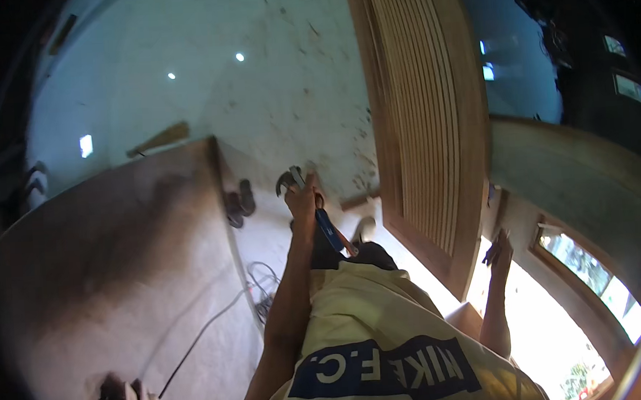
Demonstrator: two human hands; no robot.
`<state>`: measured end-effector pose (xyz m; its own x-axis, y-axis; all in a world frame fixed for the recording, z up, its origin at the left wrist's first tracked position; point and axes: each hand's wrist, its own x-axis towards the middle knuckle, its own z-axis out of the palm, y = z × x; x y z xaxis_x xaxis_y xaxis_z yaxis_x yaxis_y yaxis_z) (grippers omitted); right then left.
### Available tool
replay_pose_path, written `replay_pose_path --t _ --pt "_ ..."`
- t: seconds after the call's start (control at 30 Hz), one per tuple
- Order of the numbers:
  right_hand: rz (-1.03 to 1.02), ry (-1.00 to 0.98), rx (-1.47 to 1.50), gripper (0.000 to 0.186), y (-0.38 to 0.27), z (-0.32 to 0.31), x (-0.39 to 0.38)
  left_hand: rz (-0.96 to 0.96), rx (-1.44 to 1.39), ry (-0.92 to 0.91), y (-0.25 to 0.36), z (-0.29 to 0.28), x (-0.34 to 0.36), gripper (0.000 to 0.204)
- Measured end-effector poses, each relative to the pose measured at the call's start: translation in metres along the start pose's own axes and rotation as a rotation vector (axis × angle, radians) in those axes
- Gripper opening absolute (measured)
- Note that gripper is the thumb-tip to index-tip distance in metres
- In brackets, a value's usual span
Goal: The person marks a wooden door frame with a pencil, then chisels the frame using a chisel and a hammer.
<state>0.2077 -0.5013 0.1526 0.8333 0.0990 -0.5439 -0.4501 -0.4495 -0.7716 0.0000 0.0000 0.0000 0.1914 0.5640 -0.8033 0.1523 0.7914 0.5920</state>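
Note:
My left hand [302, 199] is closed around a hammer [287, 180], in front of my body and just above my legs. Its dark curved head sticks out past my fingers. A blue grip [328, 230] and a reddish shaft run down toward my thigh; whether these belong to one tool or two, I cannot tell. Out to the right, my right hand [503, 248] is raised beside the lower edge of a slatted wooden door [424, 107]. Its fingers are bent around a small dark thing too unclear to name, against bright light from the opening.
A pale low wall or panel [136, 282] fills the left side. Dark shoes [241, 203] and a coiled cable [265, 290] lie beside it. A wooden piece [159, 139] lies beyond. At the right, a wood-framed window [592, 269] adjoins the bright doorway.

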Motion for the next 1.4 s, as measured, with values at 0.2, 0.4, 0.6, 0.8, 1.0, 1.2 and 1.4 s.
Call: replay_pose_path --t 0.2,0.4,0.6,0.8,1.0,1.2,1.4 --pt "0.449 0.214 0.403 0.043 0.076 0.109 -0.034 0.111 0.016 0.025 0.083 0.016 0.011 0.037" --pt "0.378 -0.165 0.775 0.049 -0.004 0.229 0.044 0.211 -0.043 0.049 0.157 0.051 0.032 0.034" --pt "0.198 -0.649 1.108 0.057 -0.125 0.338 0.149 0.514 0.26 0.241 0.206 -0.002 0.143 0.047" --pt "0.14 -0.905 0.89 0.039 -0.278 0.446 0.296 0.453 0.649 0.626 0.18 -0.06 0.215 0.053" --pt "0.223 -0.963 0.657 0.021 -0.414 0.57 0.417 0.209 0.778 0.874 0.045 -0.067 0.199 0.09" --pt "0.101 -0.817 0.297 0.022 -0.479 0.686 0.516 -0.334 0.571 0.737 0.05 0.033 0.202 0.094" --pt "-0.105 -0.537 -0.532 0.04 -0.431 0.703 0.625 -0.159 0.799 0.726 0.099 0.054 0.324 0.091"
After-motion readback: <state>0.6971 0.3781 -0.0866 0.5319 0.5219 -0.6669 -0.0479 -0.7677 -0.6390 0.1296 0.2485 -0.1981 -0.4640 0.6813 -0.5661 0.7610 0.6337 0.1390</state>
